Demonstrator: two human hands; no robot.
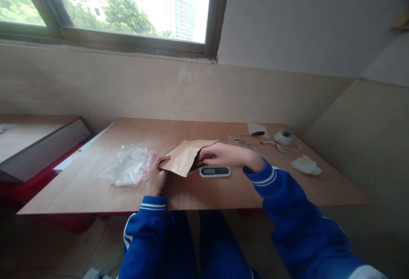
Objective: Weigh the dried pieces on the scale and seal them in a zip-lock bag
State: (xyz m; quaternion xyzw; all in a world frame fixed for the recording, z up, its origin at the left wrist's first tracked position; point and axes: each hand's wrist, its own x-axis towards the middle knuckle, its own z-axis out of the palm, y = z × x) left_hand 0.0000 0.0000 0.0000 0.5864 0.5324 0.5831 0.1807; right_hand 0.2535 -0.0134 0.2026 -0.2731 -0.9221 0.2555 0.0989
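A brown paper bag (182, 155) lies across the middle of the table, its open mouth facing right. My left hand (157, 176) grips the bag's closed left end, thumb on top. My right hand (220, 154) reaches into the mouth from the right. Its visible fingers are curled, but their tips are inside the bag, so whatever they hold is hidden. Just below my right hand, a small white oblong device with a dark display panel (214, 171) rests on the table. To the left of my left hand is a clear plastic zip bag (129, 166) with a red strip.
On the wooden table (96, 194), a green-handled screwdriver (258, 133) lies on white paper at the back right. Nearby are a white dome camera (283, 137) with its cable, clear plastic packets (241, 143) and a crumpled white wrapper (306, 165). A wall and window (134, 6) rise behind.
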